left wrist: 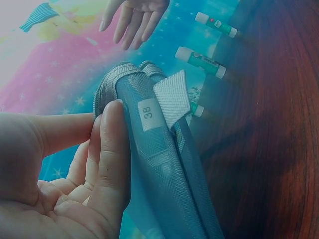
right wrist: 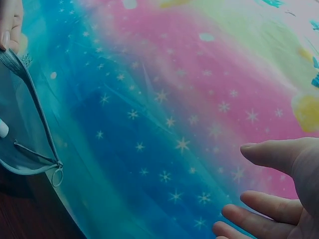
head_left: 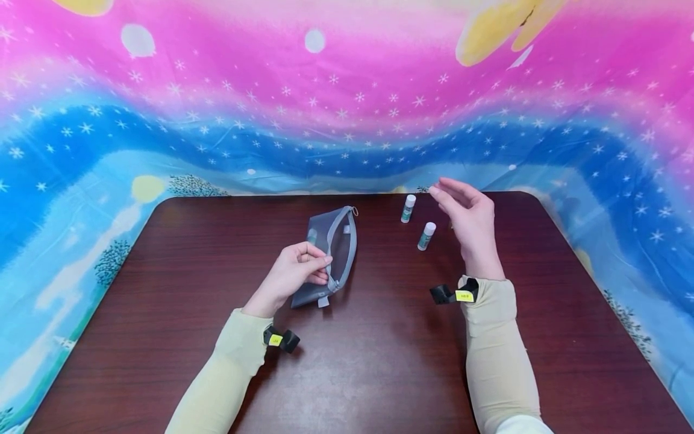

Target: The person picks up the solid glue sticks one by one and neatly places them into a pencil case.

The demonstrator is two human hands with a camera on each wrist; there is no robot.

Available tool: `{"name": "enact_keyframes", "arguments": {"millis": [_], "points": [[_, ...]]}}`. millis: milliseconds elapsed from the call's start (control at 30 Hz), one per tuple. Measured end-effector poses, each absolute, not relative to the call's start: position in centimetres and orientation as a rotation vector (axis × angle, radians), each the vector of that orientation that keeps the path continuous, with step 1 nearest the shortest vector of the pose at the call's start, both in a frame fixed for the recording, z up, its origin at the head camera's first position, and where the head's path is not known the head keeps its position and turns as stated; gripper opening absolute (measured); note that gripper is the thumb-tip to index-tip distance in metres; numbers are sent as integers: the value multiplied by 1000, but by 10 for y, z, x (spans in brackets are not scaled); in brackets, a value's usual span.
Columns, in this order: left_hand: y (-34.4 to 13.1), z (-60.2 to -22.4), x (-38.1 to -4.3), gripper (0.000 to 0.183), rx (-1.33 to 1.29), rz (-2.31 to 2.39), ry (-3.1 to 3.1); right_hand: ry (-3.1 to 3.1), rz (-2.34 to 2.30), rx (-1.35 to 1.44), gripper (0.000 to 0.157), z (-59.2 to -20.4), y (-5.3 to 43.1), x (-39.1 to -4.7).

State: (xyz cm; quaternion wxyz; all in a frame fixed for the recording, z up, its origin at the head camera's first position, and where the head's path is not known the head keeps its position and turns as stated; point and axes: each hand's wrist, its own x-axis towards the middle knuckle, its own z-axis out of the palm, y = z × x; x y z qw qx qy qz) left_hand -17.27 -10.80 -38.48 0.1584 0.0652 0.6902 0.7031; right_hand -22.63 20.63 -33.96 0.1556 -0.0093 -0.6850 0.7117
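My left hand (head_left: 300, 268) pinches the zippered edge of a grey mesh zip pouch (head_left: 314, 295) between thumb and fingers. The pouch stands partly raised, its mouth unzipped and facing right. Through the mesh, a pale green and white shape shows faintly inside. In the left wrist view, a small label (left wrist: 152, 115) on the pouch reads 38. My right hand (head_left: 470, 214) is raised above the table with nothing in it, thumb and fingers apart in the right wrist view. Beside it are two white-capped glue sticks, a nearer one (head_left: 426, 236) and a farther one (head_left: 408, 208).
In the left wrist view, another green glue stick (left wrist: 198, 109) is mostly hidden behind the pouch's tab. Everything rests on a dark wooden table (head_left: 368, 374). A pink and blue patterned cloth (head_left: 347, 120) hangs around its back and sides.
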Motion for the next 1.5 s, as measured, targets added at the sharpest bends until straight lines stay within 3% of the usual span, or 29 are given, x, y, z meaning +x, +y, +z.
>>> {"name": "enact_keyframes", "arguments": {"millis": [433,1500], "points": [[-110,-407,-186,21,174,2029,1963,-2037,1988,-118,49,-342,209,-232],[-112,-409,-184,20,174,2047,1984,-2354,1714,-168,55,-379,227,-222]]}}
